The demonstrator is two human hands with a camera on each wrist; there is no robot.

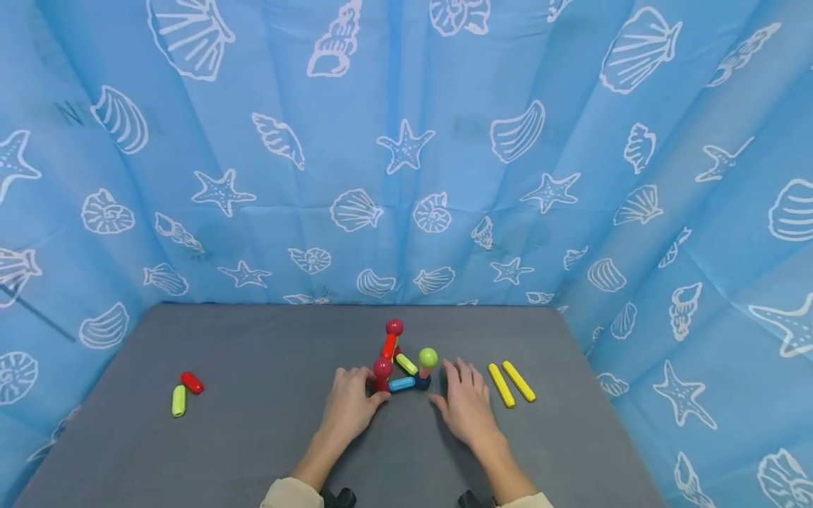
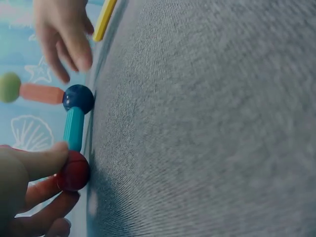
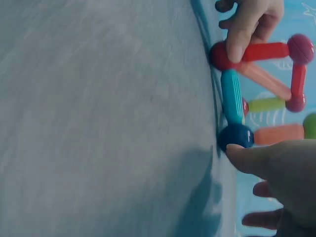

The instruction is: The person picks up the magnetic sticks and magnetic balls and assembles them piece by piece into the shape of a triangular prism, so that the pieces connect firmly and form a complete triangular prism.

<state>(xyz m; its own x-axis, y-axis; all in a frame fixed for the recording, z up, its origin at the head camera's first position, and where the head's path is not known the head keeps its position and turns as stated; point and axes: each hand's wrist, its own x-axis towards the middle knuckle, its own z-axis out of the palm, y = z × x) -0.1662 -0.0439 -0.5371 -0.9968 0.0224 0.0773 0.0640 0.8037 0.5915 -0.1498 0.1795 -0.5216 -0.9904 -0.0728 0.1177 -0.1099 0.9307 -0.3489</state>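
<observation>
A construction of magnetic balls and rods stands on the grey table. My left hand point(image 1: 348, 398) pinches its lower red ball point(image 2: 74, 170) between thumb and fingers. From that ball a light blue rod point(image 1: 401, 384) runs to a dark blue ball point(image 2: 78, 98). On the blue ball an orange rod point(image 2: 42, 93) stands upright, topped by a green ball point(image 1: 428, 358). Red rods point(image 3: 266, 51), further red balls point(image 1: 394, 326) and a yellow-green rod point(image 1: 406, 365) form the part behind. My right hand point(image 1: 466, 406) is just right of the blue ball, fingers loosely spread, holding nothing.
Two yellow rods point(image 1: 502, 385) lie side by side to the right of my right hand. A short red rod point(image 1: 192, 382) and a yellow-green rod point(image 1: 179, 401) lie at the left. Behind the table point(image 1: 254, 339) hangs a blue curtain point(image 1: 406, 183) with shell prints.
</observation>
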